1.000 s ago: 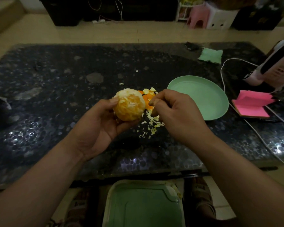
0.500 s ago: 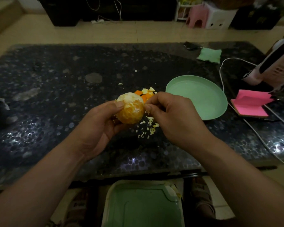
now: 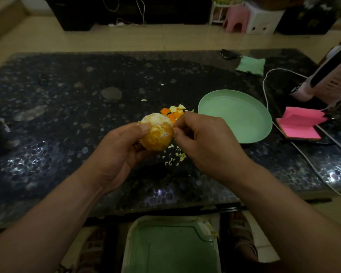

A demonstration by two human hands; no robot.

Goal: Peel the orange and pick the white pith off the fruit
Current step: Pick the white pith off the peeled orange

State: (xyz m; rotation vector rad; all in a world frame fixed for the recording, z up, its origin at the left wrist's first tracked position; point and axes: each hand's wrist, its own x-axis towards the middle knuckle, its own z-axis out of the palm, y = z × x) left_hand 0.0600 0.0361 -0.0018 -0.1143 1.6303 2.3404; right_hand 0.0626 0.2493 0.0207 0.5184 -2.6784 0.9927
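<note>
Table (image 3: 67,119): dark, pebble-patterned, bearing the plate (image 3: 234,119).
Left hand (image 3: 114,154): left of plate, gripping the orange (image 3: 156,134).
Right hand (image 3: 207,142): beside plate, thumb and forefinger pinching the orange's side.
Orange: peeled, left of plate.
Peel scraps (image 3: 174,113): by plate's left rim.

The room was dim. A low table (image 3: 67,134) with a dark, glossy top patterned like pebbles filled the middle of the view, and a small bright glare (image 3: 161,192) sat near its front edge. Beyond it lay a pale beige floor (image 3: 185,39). At the far side stood a black cabinet (image 3: 77,14), with white cords (image 3: 126,23) trailing on the floor before it. Further right, a pink plastic stool (image 3: 233,18) stood just beside a white plastic piece (image 3: 262,23) with two dark holes in its side. A tan raised ledge (image 3: 2,18) filled the upper left corner.
</note>
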